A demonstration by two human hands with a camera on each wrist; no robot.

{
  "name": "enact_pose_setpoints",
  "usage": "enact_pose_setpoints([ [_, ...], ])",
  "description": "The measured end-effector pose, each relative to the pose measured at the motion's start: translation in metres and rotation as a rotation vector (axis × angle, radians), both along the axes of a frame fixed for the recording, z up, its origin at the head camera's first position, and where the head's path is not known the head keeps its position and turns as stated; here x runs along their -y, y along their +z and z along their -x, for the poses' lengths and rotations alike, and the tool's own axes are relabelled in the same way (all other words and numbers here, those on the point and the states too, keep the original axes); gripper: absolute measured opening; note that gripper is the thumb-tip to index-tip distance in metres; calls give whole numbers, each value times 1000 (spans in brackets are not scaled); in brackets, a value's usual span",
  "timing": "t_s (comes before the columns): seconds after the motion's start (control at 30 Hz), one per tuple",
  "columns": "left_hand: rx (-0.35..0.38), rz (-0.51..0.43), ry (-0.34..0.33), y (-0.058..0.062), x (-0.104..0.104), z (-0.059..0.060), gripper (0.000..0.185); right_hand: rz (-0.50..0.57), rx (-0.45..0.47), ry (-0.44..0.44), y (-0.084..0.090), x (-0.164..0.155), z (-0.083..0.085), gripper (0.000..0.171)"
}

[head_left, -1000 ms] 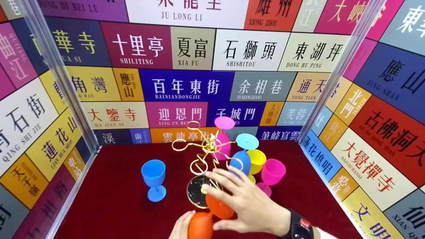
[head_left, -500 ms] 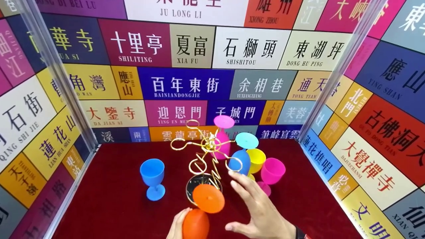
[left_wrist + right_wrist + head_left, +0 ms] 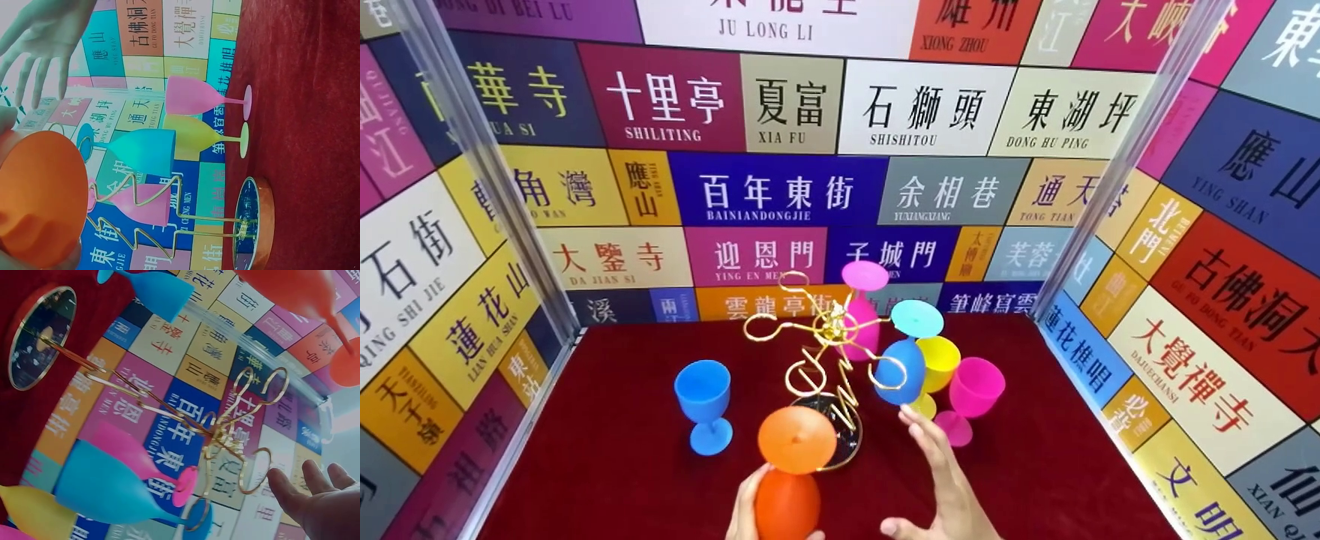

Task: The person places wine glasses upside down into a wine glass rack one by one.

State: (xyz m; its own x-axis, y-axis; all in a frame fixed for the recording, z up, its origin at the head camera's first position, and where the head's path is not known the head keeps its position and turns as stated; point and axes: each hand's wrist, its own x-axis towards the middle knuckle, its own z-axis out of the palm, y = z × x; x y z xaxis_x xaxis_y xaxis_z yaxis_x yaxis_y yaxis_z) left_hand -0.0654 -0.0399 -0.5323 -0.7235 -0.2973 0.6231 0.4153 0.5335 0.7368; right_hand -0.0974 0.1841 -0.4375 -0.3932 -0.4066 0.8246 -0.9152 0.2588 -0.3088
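My left hand (image 3: 745,508) grips an orange goblet (image 3: 786,504) by its bowl, upside down with the foot on top. In the left wrist view the bowl's round mouth (image 3: 42,191) faces the camera. To the right, my right hand (image 3: 949,487) is spread and holds nothing, fingertips just below a hanging blue goblet (image 3: 898,371). Beyond both hands stands a gold wire rack (image 3: 834,328) with ring-ended arms, zigzag stem and a round black base (image 3: 847,435). The blue goblet and a pink goblet (image 3: 864,322) hang from it upside down.
An upright blue goblet (image 3: 703,394) stands at the left on the dark red cloth (image 3: 615,450). Upright yellow (image 3: 941,360) and pink (image 3: 976,386) goblets stand right of the rack. Printed sign panels (image 3: 780,191) wall in the table at the back and sides.
My left hand has moved left with the orange goblet, away from my right hand and the rack. My right hand has drawn back from the rack toward the lower right.
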Motion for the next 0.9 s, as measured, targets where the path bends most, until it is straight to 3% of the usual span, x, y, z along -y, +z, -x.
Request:
enact_pose_setpoints([
  [0.13, 79, -49, 23, 6, 4, 1, 105, 52, -20, 36, 0, 3, -5, 85],
  [0.27, 250, -110, 54, 13, 8, 4, 104, 86, 13, 18, -16, 1, -5, 87],
  [0.37, 310, -136, 55, 15, 11, 8, 104, 78, 124, -74, -32, -5, -8, 90],
  [0.5, 305, -133, 51, 10, 17, 16, 103, 28, 344, -219, -49, -12, -17, 96],
  [0.63, 277, -124, 51, 5, 23, 24, 101, 58, 309, -185, -58, -15, -14, 97],
  [0.73, 261, -132, 51, 4, 28, 30, 101, 108, 163, -104, -58, -14, -7, 94],
  [0.9, 262, -164, 42, 6, 35, 40, 100, 131, 29, -60, -47, -10, -7, 89],
])
